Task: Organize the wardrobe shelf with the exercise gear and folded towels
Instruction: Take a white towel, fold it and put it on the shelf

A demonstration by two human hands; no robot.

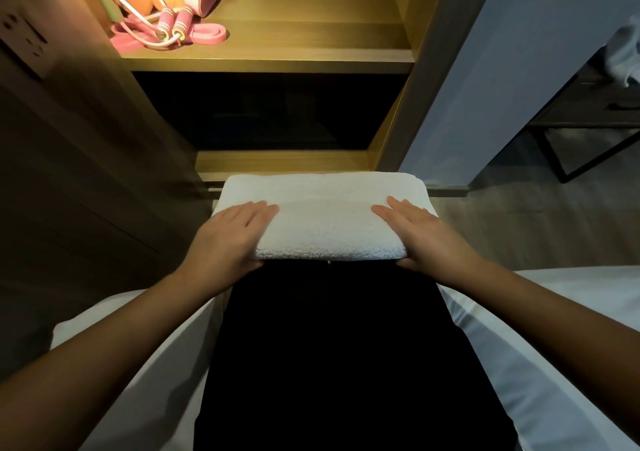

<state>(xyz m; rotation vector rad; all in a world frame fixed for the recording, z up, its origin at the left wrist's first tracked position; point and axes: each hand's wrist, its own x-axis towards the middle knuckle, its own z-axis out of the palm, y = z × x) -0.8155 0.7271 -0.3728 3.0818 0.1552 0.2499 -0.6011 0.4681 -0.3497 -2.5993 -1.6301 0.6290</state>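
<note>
Wooden shelf (294, 25) holds pink rope (173, 23), bands (207, 33); towel (325, 215) held outside.

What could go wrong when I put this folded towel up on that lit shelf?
The left hand and right hand grip the folded towel only at its near edge, so the far half may sag and unfold. The jump rope and pink bands sprawl across the left of the shelf; the towel could land on them.
</note>
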